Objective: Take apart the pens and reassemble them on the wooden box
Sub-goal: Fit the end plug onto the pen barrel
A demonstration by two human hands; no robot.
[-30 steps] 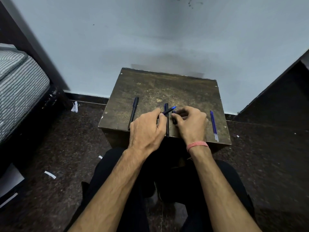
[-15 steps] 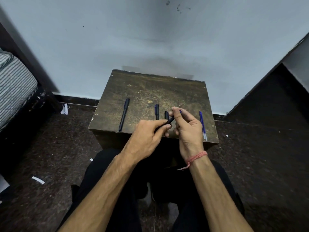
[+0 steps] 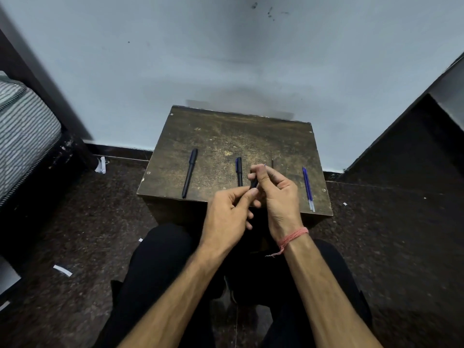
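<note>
Head view: both hands meet just over the near edge of the wooden box (image 3: 251, 136), w/ one dark pen barrel (image 3: 254, 183) shared btwn them. Left hand (image 3: 227, 214) pinches its lower end; right hand (image 3: 278, 194) is closed round the upper part, a thin tip showing above the fingers. On the box top: a black pen (image 3: 190, 172) near the left edge, a capped pen piece (image 3: 239, 170) mid, blue refills (image 3: 308, 188) along the right edge.

wooden box (image 3: 251, 131) | black pen (image 3: 189, 173) | capped barrel (image 3: 239, 170) | blue refills (image 3: 308, 189)
</note>
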